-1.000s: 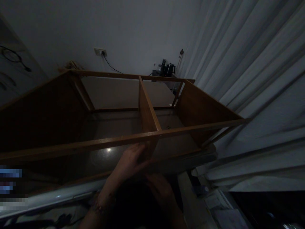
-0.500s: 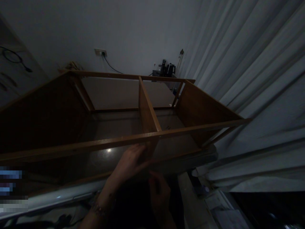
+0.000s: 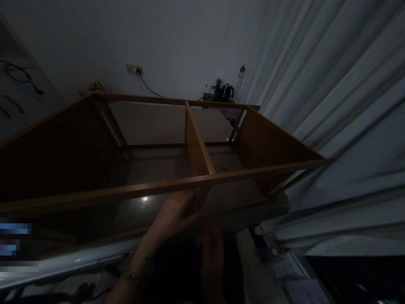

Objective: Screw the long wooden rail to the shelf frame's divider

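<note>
A brown wooden frame (image 3: 148,185) like an open cabinet lies in front of me, with an upright divider panel (image 3: 198,145) across its middle. Below the front rail, my left hand (image 3: 174,213) is closed at the near end of this divider, fingers along its left side and thumb stretched to the right. A bracelet (image 3: 131,274) circles the left wrist. My right hand (image 3: 212,249) is held low near my body, just in front of the frame's lower edge. Its fingers are curled together; whatever they hold, if anything, is too dark to make out.
A white curtain (image 3: 316,84) hangs close along the right. Behind the frame are a wall socket (image 3: 134,69) with a plugged cable and a dark kettle (image 3: 226,91). A small dark thing (image 3: 224,169) lies inside the right compartment. The room is dim.
My right hand has turned and its fingers have shifted slightly, now pointing more upward. The left hand stays at the divider almost unmoved. The frame has not visibly moved.
</note>
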`<state>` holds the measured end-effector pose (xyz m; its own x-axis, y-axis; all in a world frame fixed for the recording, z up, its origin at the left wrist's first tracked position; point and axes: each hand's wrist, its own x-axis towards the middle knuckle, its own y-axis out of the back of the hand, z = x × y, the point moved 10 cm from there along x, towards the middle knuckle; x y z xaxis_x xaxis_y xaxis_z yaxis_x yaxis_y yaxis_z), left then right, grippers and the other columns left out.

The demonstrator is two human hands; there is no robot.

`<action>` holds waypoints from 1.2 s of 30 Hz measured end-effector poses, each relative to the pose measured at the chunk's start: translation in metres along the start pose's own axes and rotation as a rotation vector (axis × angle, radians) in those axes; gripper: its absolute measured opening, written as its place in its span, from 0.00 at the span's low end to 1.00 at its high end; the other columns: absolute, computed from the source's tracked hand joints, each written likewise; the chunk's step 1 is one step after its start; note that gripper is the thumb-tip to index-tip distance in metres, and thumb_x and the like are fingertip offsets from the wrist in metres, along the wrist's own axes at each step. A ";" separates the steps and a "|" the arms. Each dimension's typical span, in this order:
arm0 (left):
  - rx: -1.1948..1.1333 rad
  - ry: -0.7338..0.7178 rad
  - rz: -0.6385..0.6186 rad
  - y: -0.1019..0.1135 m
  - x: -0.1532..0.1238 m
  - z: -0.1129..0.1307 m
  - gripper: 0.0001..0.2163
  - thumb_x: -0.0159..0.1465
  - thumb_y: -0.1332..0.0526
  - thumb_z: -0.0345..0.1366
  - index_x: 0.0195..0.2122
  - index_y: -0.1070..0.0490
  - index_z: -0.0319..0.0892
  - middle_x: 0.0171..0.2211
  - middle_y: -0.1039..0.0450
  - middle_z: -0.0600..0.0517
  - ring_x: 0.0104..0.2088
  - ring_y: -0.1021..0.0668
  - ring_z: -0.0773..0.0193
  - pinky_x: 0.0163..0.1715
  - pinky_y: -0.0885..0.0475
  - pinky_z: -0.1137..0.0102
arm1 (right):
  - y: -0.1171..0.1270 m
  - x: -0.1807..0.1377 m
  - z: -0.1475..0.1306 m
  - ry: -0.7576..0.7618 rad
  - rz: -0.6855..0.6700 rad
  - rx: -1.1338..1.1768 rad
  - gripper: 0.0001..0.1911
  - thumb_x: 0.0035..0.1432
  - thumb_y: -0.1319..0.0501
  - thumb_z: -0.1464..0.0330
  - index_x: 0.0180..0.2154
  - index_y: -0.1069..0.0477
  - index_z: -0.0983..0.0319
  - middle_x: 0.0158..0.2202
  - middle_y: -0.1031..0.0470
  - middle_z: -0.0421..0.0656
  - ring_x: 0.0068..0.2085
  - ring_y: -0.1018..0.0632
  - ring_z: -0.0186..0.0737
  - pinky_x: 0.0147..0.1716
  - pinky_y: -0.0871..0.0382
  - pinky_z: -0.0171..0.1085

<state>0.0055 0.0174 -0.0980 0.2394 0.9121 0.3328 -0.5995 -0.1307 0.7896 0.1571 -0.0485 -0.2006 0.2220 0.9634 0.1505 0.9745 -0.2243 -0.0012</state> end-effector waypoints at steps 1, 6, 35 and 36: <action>-0.007 0.000 -0.006 0.000 0.001 0.001 0.19 0.63 0.38 0.48 0.50 0.30 0.41 0.49 0.24 0.44 0.49 0.23 0.52 0.49 0.26 0.59 | 0.001 0.001 -0.001 0.031 -0.017 -0.037 0.12 0.67 0.45 0.60 0.45 0.30 0.59 0.27 0.24 0.39 0.27 0.22 0.35 0.29 0.26 0.33; -0.012 0.014 -0.014 0.001 0.000 0.000 0.19 0.63 0.38 0.47 0.50 0.30 0.41 0.50 0.25 0.43 0.50 0.23 0.51 0.50 0.27 0.58 | 0.010 0.004 -0.028 0.454 -0.065 -0.398 0.08 0.65 0.41 0.62 0.40 0.26 0.57 0.34 0.19 0.42 0.33 0.19 0.39 0.33 0.25 0.36; 0.022 -0.007 -0.009 -0.001 0.000 0.001 0.18 0.63 0.39 0.48 0.47 0.28 0.40 0.46 0.23 0.42 0.47 0.22 0.50 0.47 0.26 0.57 | -0.007 -0.003 -0.002 0.157 -0.068 -0.354 0.18 0.68 0.48 0.57 0.33 0.27 0.58 0.29 0.23 0.41 0.30 0.24 0.39 0.30 0.31 0.34; 0.022 -0.009 -0.012 -0.001 0.000 0.001 0.18 0.63 0.39 0.48 0.47 0.28 0.40 0.46 0.24 0.42 0.47 0.22 0.50 0.47 0.26 0.57 | -0.006 -0.002 -0.006 0.200 -0.057 -0.393 0.17 0.68 0.47 0.58 0.33 0.27 0.58 0.29 0.23 0.42 0.31 0.24 0.39 0.31 0.32 0.35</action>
<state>0.0070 0.0173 -0.0978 0.2532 0.9103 0.3274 -0.5796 -0.1282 0.8048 0.1511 -0.0499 -0.1947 0.1198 0.9371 0.3280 0.8900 -0.2477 0.3829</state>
